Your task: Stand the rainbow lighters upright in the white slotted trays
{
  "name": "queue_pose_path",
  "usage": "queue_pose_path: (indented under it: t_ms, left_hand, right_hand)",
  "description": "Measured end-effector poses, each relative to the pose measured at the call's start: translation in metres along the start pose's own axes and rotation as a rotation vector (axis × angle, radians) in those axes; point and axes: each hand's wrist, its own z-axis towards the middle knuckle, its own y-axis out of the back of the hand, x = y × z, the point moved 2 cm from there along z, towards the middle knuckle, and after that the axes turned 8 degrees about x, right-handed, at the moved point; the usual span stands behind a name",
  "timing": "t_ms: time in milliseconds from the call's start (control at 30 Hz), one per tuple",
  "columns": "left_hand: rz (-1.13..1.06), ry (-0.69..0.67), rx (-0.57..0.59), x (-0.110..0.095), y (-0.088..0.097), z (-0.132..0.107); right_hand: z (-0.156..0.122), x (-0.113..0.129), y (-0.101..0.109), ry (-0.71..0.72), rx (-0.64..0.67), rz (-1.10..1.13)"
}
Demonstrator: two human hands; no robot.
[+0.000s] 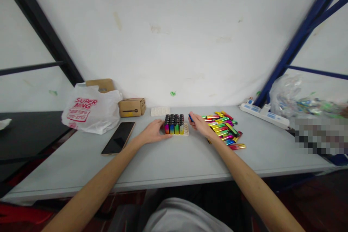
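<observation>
Several shiny multicoloured lighters [174, 124] with black tops stand upright in rows in a pale tray [186, 129]. The tray's right end shows unfilled slots. My left hand [154, 131] grips the left end of this group, thumb at the front and fingers behind. Just right of the tray, my right hand [200, 125] is closed on a lighter [191, 117], of which only a small blue end shows. Beside that hand lies a loose pile of lighters [224, 127] in metallic yellow, green, red and pink.
A second white tray [160, 111] lies by the wall, next to a small cardboard box [132, 107]. A phone [119, 137] and a white plastic bag [94, 110] are on the left. At the right are a power strip [263, 114] and a clear bag [285, 92].
</observation>
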Motion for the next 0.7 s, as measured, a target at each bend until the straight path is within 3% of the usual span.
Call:
queue_pose_path:
  t_ms: [167,500,700]
  left_hand:
    - [0.021,0.001,0.004,0.0011,-0.0004,0.0005]
    - [-0.004,-0.028,-0.008,0.0025,-0.0004,0.0013]
    - [-0.009,-0.024,-0.015,0.0016,0.0002,0.0006]
  right_hand:
    - [0.0006,-0.0012,-0.0027,-0.173,-0.038,0.185]
    - [0.0027,-0.0057,-0.0068,-0.174,-0.085,0.203]
    - [0.0034,-0.0059,-0.0058,-0.234,-0.062,0.328]
